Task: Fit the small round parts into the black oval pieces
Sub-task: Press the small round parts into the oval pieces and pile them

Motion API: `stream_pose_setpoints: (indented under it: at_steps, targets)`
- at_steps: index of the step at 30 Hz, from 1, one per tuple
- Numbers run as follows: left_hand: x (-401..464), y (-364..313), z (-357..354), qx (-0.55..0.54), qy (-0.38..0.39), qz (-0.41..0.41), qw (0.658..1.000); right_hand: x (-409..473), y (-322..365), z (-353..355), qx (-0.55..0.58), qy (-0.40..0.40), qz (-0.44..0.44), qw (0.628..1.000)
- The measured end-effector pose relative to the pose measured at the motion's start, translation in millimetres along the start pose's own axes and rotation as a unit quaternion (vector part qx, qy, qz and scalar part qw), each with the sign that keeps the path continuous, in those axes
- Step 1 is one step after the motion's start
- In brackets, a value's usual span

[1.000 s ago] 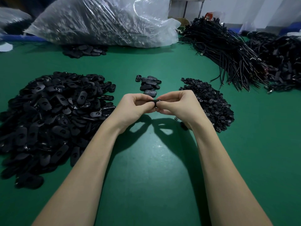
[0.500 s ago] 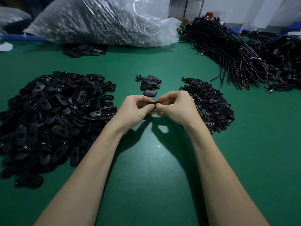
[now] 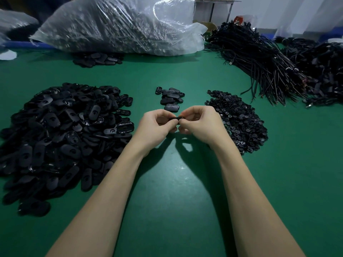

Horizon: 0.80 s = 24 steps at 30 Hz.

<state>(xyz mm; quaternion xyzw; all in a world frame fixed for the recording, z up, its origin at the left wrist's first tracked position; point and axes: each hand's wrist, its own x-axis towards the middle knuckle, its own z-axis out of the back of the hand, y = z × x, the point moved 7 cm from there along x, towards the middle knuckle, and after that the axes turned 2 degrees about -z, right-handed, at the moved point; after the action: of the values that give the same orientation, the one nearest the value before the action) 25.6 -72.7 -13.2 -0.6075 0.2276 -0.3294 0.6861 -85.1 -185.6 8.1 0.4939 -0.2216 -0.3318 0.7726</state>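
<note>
Left hand [image 3: 156, 125] and right hand [image 3: 199, 123] raised together above the green table [image 3: 176, 191], fingertips meeting, both sets of fingers curled and pinching one black oval piece [image 3: 176, 118] between them; only its thin dark edge visible, so no telling whether a round part sits inside. Just beyond the held piece, a short row of black oval pieces [image 3: 171, 98] lying flat on the table, nearest one almost under the knuckles. Left of the held piece, a big heap of oval pieces [image 3: 61, 132], many showing a small notch or hole. Right of the held piece, close to the right wrist, a flatter heap of small round parts [image 3: 239, 117]. Farther right of the held piece and beyond, thick bundles of black cords [image 3: 263, 65] fanned across the table. Far beyond the held piece, a bulging clear plastic bag [image 3: 118, 25] of dark contents, with a small cluster of ovals [image 3: 96, 59] at its near edge.
</note>
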Motion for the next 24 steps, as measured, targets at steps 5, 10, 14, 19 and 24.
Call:
stream_pose_setpoints:
  at_steps: [5, 10, 14, 19, 24]
  targets:
    - [3.2, -2.0, 10.0, -0.031, -0.074, -0.001, 0.997, 8.4, 5.8, 7.9, 0.020, -0.052, 0.005, 0.998]
    - [4.6, 3.4, 11.9, -0.002, -0.070, 0.023, 0.997, 49.3, 15.9, 1.4, -0.028, -0.090, -0.006, 0.996]
    - [3.4, 1.3, 9.6, 0.032, -0.057, 0.011, 0.998, 77.4, 22.0, -14.0, -0.116, -0.060, -0.018, 0.991]
    - [3.7, 2.3, 7.7, 0.031, -0.044, 0.017, 0.998, 84.2, 27.0, -16.2, -0.186, -0.054, -0.005, 0.981]
    - [2.8, 3.5, 5.2, 0.041, -0.035, 0.032, 0.998, 80.0, 55.6, -39.1, -0.228, 0.069, 0.051, 0.970]
